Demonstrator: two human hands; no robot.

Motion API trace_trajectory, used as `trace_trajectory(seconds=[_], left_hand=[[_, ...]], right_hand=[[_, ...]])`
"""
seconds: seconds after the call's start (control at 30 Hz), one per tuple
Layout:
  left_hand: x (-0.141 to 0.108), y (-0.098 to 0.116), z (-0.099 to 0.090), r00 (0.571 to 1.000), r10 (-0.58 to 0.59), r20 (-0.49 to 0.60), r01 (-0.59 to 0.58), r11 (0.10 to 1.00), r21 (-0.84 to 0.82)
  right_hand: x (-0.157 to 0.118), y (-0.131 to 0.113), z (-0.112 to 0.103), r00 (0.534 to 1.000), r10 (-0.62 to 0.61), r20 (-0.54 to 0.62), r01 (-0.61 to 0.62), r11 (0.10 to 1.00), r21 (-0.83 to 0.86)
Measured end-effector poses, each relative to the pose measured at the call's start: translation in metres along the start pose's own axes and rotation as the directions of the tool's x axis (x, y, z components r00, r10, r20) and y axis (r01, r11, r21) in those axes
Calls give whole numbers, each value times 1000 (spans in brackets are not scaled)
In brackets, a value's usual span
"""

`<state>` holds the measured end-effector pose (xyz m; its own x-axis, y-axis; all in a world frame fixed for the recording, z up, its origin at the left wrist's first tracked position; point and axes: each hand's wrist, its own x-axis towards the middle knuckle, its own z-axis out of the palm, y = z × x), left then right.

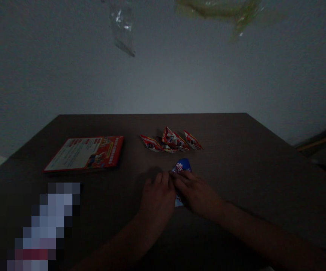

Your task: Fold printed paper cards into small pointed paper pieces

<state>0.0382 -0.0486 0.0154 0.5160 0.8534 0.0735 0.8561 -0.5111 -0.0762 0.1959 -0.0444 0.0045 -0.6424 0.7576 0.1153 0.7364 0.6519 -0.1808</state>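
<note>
A blue printed sheet [183, 165] with white characters lies on the table between my hands, its middle covered by fingers; whether it is paper or a wrapper I cannot tell. My left hand [159, 194] rests against its left side with the fingers bent and close together. From the right, my right hand [201, 192] presses over the sheet, thumb and fingers closed on it near the left fingertips. Below the hands a pale lower end of the sheet shows. Just beyond it lie several red folded, pointed printed pieces [170, 139] in a loose cluster.
A flat red-and-white printed box or booklet [86, 154] lies on the left of the dark wooden table [225, 130]. At lower left is a pixelated, unrecognisable patch [50, 222]. A pale wall [163, 75] with tape strips stands behind the table. The light is dim.
</note>
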Motion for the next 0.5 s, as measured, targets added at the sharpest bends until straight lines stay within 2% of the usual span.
trace_trajectory(seconds=[0.2, 0.5], left_hand=[[1, 3, -1, 1000, -7, -16, 7, 1000, -2], [0, 3, -8, 1000, -22, 20, 22, 1000, -22]], right_hand=[[2, -1, 0, 998, 52, -20, -52, 997, -48], [11, 3, -3, 984, 168, -59, -174, 979, -107]])
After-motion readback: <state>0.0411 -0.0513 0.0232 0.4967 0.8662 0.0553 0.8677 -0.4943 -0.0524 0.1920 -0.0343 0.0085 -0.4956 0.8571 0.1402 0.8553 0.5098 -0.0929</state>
